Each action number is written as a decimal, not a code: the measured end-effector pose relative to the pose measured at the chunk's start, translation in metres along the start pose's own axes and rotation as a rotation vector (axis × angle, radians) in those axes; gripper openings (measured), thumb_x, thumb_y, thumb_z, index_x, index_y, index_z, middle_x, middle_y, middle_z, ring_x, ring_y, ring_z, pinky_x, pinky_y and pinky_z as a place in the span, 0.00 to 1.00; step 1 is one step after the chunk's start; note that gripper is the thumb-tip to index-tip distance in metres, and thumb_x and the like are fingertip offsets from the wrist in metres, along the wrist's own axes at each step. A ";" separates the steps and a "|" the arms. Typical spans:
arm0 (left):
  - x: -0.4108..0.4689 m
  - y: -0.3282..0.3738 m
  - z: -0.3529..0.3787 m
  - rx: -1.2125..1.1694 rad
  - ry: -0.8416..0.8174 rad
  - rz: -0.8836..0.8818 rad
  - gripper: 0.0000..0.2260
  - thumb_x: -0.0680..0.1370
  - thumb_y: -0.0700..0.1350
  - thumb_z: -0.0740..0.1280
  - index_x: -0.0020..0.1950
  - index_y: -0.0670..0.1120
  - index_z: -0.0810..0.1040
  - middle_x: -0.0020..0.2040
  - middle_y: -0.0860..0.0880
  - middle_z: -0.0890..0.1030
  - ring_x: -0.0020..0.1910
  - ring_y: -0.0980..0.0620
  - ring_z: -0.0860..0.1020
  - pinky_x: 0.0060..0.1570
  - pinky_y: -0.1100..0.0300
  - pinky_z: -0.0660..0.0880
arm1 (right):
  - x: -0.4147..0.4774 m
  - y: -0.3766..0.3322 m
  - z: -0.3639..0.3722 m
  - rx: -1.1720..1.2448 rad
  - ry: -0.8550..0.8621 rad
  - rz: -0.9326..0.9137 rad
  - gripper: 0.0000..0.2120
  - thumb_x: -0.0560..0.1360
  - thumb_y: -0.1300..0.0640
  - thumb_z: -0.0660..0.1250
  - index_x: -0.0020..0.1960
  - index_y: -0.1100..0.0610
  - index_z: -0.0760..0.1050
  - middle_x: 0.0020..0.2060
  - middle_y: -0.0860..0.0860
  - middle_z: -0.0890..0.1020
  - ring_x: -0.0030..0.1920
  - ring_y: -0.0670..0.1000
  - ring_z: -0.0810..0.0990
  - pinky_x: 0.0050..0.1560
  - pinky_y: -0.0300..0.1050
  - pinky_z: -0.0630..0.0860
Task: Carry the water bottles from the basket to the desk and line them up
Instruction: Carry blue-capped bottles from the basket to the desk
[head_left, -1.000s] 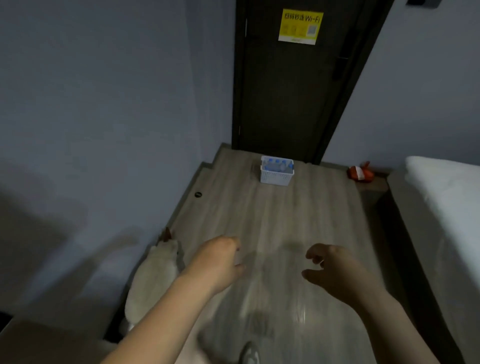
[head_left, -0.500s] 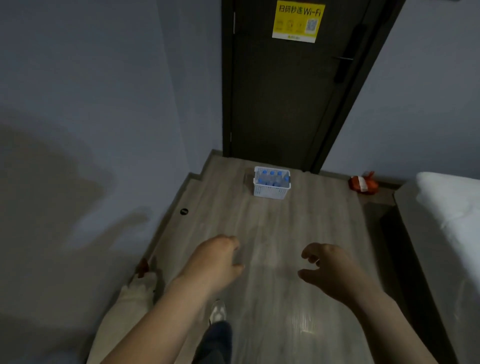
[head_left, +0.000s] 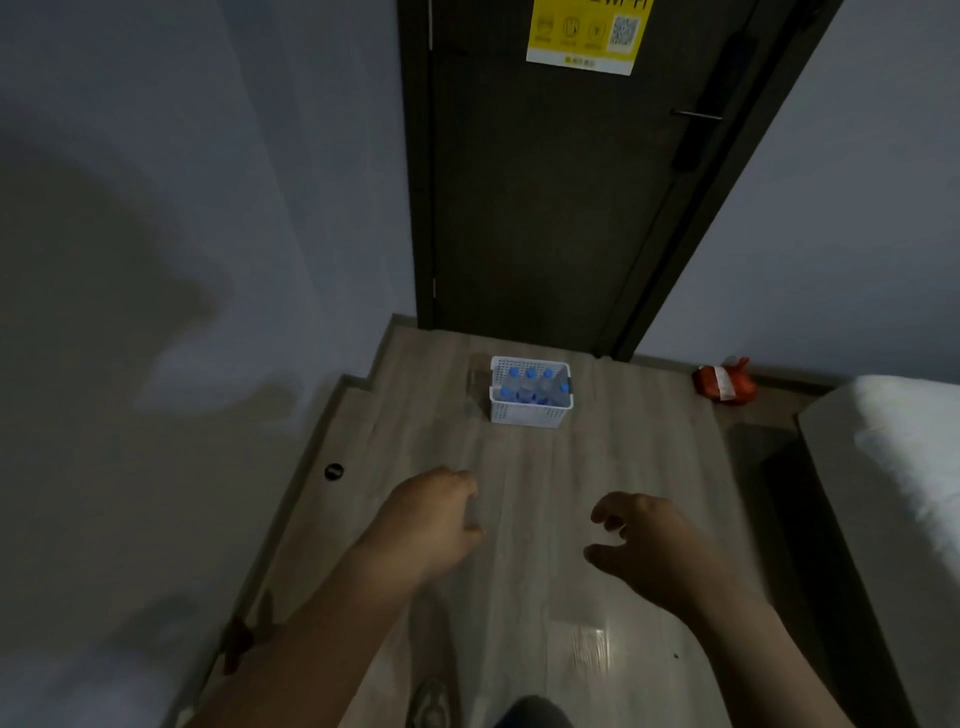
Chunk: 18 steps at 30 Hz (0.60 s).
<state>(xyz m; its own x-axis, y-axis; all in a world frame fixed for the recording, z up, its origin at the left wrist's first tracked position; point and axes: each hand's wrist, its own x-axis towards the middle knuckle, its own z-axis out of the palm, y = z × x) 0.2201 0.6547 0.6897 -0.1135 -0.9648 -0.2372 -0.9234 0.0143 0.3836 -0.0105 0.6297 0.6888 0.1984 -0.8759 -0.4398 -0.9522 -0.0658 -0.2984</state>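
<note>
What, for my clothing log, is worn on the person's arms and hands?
Nothing that shows. The left hand and right hand are bare: no gloves, rings or watch visible. Both forearms are bare to the frame's edge, no sleeves.

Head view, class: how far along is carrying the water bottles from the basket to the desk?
Done: nothing shows. The blue-capped clear plastic bottles stand in the white perforated plastic basket on the wooden floor. In hand: nothing; left hand and right hand hang empty, loosely curled, short of the basket. Left: every bottle; no desk is in view.
</note>
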 end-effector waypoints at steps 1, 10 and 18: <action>0.014 -0.001 -0.003 -0.005 -0.010 0.004 0.15 0.74 0.51 0.66 0.58 0.46 0.75 0.56 0.47 0.77 0.56 0.48 0.76 0.55 0.58 0.71 | 0.012 0.001 -0.005 0.005 -0.007 0.006 0.19 0.72 0.47 0.70 0.62 0.46 0.72 0.55 0.45 0.78 0.47 0.41 0.75 0.45 0.33 0.72; 0.152 0.001 -0.021 -0.072 -0.028 -0.050 0.13 0.74 0.50 0.66 0.54 0.45 0.75 0.53 0.47 0.77 0.51 0.50 0.76 0.51 0.58 0.73 | 0.142 0.026 -0.068 0.011 -0.051 -0.009 0.19 0.73 0.48 0.69 0.63 0.48 0.72 0.57 0.46 0.78 0.53 0.43 0.77 0.51 0.35 0.74; 0.272 0.027 -0.037 -0.088 -0.025 -0.112 0.14 0.75 0.51 0.66 0.58 0.46 0.74 0.57 0.49 0.76 0.55 0.50 0.75 0.55 0.59 0.71 | 0.257 0.056 -0.139 -0.015 -0.065 -0.084 0.19 0.74 0.50 0.69 0.63 0.51 0.73 0.57 0.48 0.79 0.54 0.45 0.77 0.55 0.38 0.76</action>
<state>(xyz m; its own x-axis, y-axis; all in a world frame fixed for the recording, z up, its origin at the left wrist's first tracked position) 0.1781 0.3827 0.6683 -0.0221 -0.9521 -0.3049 -0.8954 -0.1168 0.4297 -0.0445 0.3344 0.6764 0.2919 -0.8343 -0.4677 -0.9347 -0.1452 -0.3244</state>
